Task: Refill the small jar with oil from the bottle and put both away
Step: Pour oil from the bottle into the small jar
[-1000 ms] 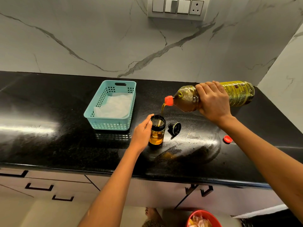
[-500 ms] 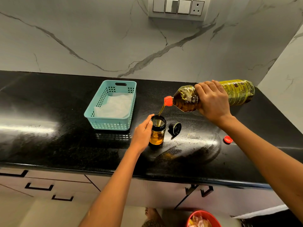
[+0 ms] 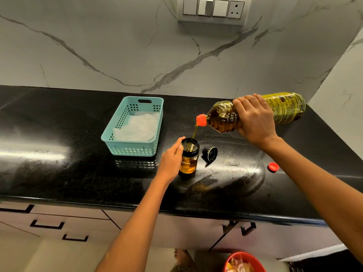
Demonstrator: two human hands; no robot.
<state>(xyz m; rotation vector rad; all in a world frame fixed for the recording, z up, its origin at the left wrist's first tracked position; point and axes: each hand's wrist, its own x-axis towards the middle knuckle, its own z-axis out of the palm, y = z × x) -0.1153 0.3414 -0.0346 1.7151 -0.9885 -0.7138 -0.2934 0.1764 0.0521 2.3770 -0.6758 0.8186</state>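
A small glass jar [image 3: 189,160] with a black rim stands upright on the black counter [image 3: 59,173], partly filled with golden oil. My left hand [image 3: 171,160] grips its left side. My right hand [image 3: 254,119] holds the big oil bottle [image 3: 222,118] tilted almost flat, its orange neck pointing left above the jar. A thin stream of oil runs from the neck into the jar's mouth. The jar's black lid [image 3: 210,154] lies on its side just right of the jar. The bottle's red cap [image 3: 273,167] lies further right on the counter.
A teal plastic basket [image 3: 125,148] lined with white paper sits left of the jar. Oily smears shine on the counter in front of the lid. A marble wall with a switch panel [image 3: 213,9] rises behind. Drawers and a red bowl [image 3: 243,262] are below the counter edge.
The bottle stays tilted over the jar and oil keeps streaming in; the oil level in the jar has risen slightly. Both hands hold their places.
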